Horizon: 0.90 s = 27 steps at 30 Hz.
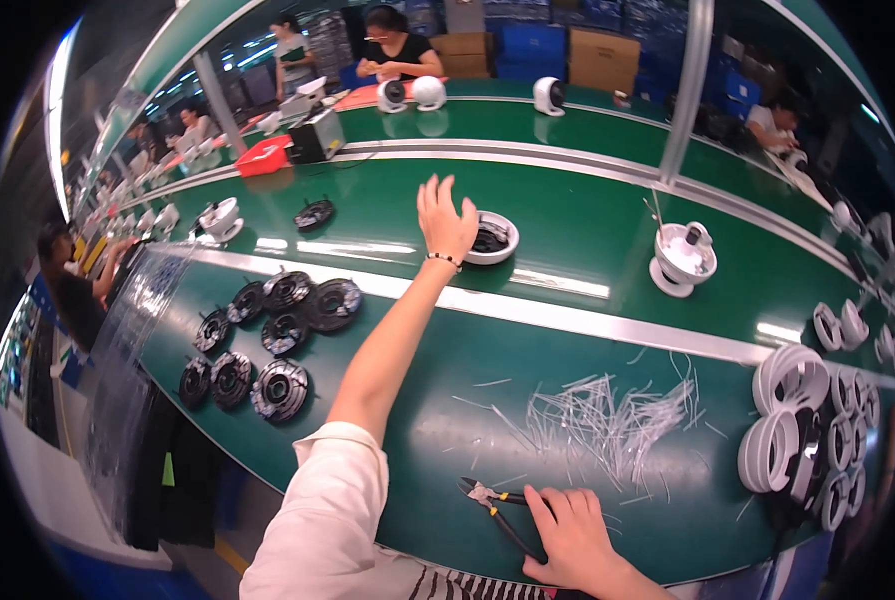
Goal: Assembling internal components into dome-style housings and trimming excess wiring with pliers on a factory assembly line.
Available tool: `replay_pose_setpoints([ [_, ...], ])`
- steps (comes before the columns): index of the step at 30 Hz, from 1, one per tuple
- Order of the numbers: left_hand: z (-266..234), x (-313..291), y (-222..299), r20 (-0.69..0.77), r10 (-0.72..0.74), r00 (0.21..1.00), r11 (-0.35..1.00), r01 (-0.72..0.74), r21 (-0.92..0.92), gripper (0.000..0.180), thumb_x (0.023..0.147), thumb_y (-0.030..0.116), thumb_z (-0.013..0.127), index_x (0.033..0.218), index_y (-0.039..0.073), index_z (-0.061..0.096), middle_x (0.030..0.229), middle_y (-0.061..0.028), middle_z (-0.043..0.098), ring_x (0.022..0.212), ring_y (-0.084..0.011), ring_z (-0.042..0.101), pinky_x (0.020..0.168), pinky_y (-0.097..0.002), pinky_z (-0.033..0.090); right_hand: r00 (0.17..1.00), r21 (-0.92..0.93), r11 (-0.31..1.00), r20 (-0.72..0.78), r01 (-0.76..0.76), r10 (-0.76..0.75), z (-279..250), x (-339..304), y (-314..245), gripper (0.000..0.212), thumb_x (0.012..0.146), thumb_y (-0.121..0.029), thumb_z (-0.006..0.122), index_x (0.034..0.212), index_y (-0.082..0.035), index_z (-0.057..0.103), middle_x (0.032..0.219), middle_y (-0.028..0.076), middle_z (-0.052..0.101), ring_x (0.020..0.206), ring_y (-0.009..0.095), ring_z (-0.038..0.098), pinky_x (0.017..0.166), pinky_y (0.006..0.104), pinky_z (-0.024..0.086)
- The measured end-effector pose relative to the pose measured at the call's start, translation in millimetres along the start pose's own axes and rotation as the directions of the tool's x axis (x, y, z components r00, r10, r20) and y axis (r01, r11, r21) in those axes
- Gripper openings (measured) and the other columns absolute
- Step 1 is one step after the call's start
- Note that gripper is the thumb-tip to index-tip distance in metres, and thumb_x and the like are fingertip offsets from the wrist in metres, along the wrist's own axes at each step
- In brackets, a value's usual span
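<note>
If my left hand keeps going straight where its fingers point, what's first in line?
Probably the pale metal rail, just ahead of the left hand. Height is unclear from this view; if it clears that, the round white device lies roughly beyond.

The left side of the round white plastic housing (508,243) is hidden behind the left hand (447,222); whether it is touched by the fingers cannot be told. One handle's end on the black-and-yellow-gripped metal pliers (487,496) is covered by the right hand (574,535), whose forearm (627,582) is cut off by the lower edge. Beyond that hand, thin whitish strips (617,420) are too tangled to be counted.
</note>
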<state>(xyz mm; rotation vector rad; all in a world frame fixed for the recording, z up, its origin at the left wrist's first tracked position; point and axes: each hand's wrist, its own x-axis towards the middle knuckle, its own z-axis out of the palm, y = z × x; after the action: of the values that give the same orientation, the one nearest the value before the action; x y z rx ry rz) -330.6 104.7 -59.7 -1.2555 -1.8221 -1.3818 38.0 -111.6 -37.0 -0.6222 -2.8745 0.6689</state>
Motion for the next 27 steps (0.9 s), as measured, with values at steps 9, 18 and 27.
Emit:
replay_pose_setpoints([
  [9,38.3,-5.5,176.8,0.318,0.120,0.941,0.819,0.087,-0.567,0.011,0.074,0.011,0.052,0.076,0.004,0.061,0.069,-0.0075,0.062,0.059,-0.0174,0.059,0.055,-0.0285,0.048,0.763,0.292,0.945,-0.641,0.149,0.078,-61.6,-15.8,66.0,0.059,0.047,-0.009,0.054,0.104,0.004,0.049,0.087,0.014,0.050,0.070,0.023,0.050,0.063,0.0288,0.044],
  [18,178.7,-123.1,294.9,0.999,0.036,-0.036,-0.248,0.968,0.044,0.066,0.080,0.040,0.050,0.126,0.003,0.020,0.112,-0.0214,0.040,0.081,-0.0320,0.056,0.064,-0.0386,0.051,0.378,0.714,0.425,-0.673,0.556,0.636,-40.6,-39.2,145.1,0.052,0.066,-0.006,0.046,0.115,0.007,0.037,0.095,0.010,0.044,0.081,0.017,0.048,0.064,0.0309,0.046],
  [27,149.9,-124.4,307.0,0.955,-0.077,0.286,-0.141,0.945,-0.295,0.055,0.063,-0.004,0.032,0.118,-0.002,0.034,0.110,-0.0195,0.046,0.093,-0.0333,0.054,0.073,-0.0436,0.051,0.685,0.823,0.032,-0.493,0.567,0.536,-52.0,-53.9,150.7,0.061,0.065,-0.017,0.050,0.119,0.008,0.035,0.100,0.014,0.047,0.086,0.022,0.049,0.068,0.0384,0.045],
])
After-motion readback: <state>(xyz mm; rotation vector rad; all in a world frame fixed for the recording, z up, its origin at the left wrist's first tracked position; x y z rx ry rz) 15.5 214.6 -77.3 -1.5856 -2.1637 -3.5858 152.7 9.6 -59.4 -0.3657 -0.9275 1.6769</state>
